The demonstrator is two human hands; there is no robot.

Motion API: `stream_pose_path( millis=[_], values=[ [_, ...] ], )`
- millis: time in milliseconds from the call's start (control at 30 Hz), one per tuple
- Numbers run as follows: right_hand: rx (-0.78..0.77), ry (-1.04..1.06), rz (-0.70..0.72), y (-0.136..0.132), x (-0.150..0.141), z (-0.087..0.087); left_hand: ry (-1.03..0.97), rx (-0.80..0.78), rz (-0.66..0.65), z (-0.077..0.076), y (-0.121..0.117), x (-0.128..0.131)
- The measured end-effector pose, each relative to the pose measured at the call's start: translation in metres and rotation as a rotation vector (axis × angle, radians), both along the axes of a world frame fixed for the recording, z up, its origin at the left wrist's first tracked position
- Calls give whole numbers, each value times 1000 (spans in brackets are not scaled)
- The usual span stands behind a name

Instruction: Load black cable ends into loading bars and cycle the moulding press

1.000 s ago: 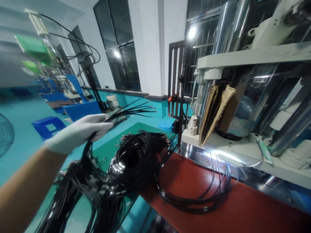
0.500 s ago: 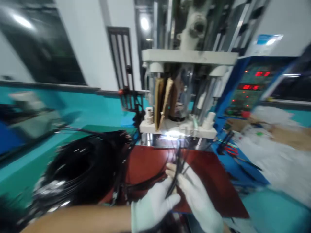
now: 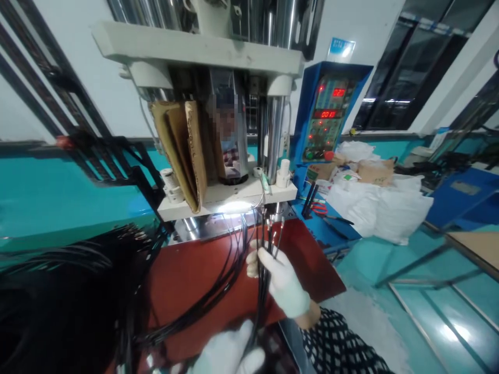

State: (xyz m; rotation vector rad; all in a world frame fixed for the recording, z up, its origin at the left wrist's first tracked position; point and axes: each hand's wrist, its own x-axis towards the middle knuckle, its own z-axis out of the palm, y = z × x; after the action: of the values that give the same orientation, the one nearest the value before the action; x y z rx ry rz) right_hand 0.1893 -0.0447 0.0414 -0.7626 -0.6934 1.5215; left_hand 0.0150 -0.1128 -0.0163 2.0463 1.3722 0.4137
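A bundle of thin black cables (image 3: 262, 291) with small metal ends runs upright between my gloved hands. My right hand (image 3: 278, 275) is closed round its upper part, with the cable tips showing above the fingers. Lower down, at the bottom edge of the view, my left hand (image 3: 228, 350) grips the same bundle; part of that hand is cut off. Other black cables (image 3: 212, 298) curve over the red-brown board (image 3: 177, 283) up to the lit gap under the press (image 3: 222, 200). A large heap of black cables (image 3: 66, 296) lies at the left.
Folded cardboard (image 3: 179, 156) stands between the press plates. A blue control box (image 3: 302, 111) with red digits is to the right. Red-handled pliers (image 3: 320, 209) lie on a blue surface near white bags (image 3: 374, 202). A metal-framed table (image 3: 473, 249) stands at far right.
My view has turned right and come nearer the press. My hands, close together before, are now farther apart along the bundle, the left one lower.
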Motion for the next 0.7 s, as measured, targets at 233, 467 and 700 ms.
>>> stream_pose_path(
  millis=[233,467,700],
  values=[
    [70,-264,370,-5,2,-2,-587,-63,82,105,100,1],
    [69,-280,494,2,0,-17,-785,-25,7,103,132,3],
    [48,-161,411,9,-5,-22,-960,-14,102,87,136,-10]
  ],
)
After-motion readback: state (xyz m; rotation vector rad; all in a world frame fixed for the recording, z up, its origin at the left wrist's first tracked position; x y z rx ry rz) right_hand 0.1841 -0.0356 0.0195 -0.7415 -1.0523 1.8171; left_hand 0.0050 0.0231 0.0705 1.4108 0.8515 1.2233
